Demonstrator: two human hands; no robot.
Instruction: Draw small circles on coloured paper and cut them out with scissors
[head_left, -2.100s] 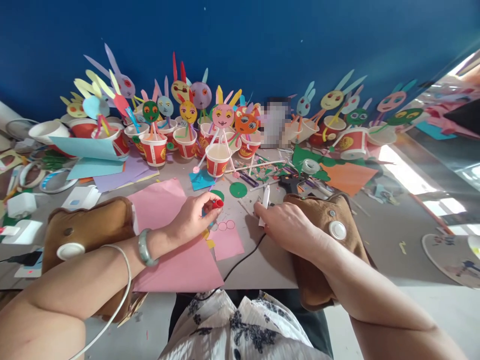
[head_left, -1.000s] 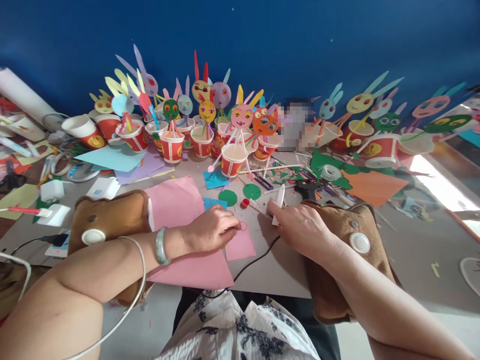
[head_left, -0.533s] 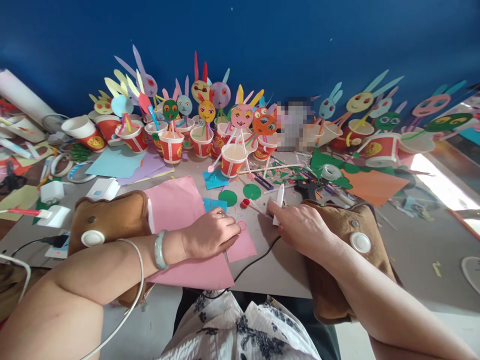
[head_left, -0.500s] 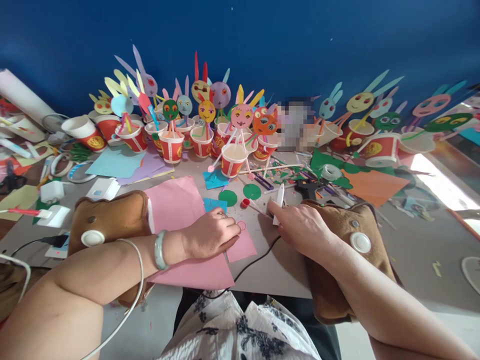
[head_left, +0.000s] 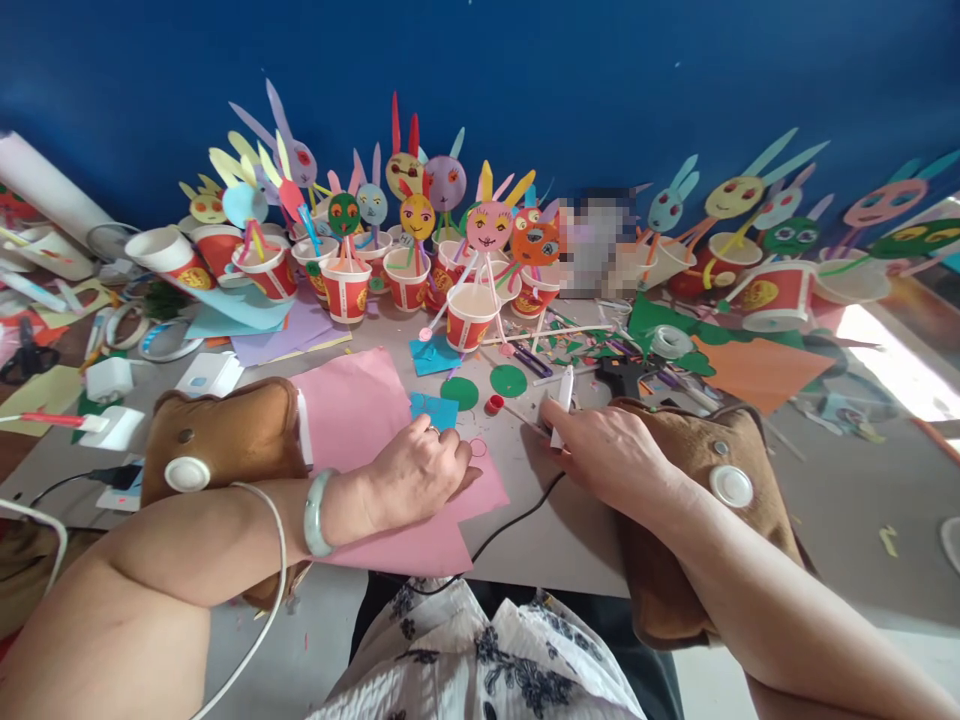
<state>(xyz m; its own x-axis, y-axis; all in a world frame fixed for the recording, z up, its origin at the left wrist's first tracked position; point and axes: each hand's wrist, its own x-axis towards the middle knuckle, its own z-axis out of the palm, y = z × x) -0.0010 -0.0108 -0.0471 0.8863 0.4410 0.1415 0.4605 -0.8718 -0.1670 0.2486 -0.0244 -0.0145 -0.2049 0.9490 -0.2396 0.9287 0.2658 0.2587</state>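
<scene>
My left hand (head_left: 416, 470) is closed, fingers curled over a small piece of pink paper (head_left: 489, 482) with a thin circle outline on it. Under that lies a larger pink sheet (head_left: 352, 400). My right hand (head_left: 607, 445) grips a slim white tube (head_left: 566, 395) with a pointed tip, held upright just above the table. A small red cap (head_left: 493, 404) lies left of the tube. Green paper discs (head_left: 508, 380) and a blue paper piece (head_left: 435, 410) rest beyond my left hand.
Red-and-white paper cups (head_left: 471, 325) with paper rabbit faces line the back. Brown cushion-like pads (head_left: 221, 430) lie under both forearms. A black cable (head_left: 517, 517) crosses the front. Paper scraps, a black glue gun (head_left: 619, 375), tape (head_left: 670, 342) and orange paper (head_left: 765, 368) lie on the right.
My left hand has shifted slightly left, and the small pink paper has moved with it. The white tube stays in my right hand, with little movement.
</scene>
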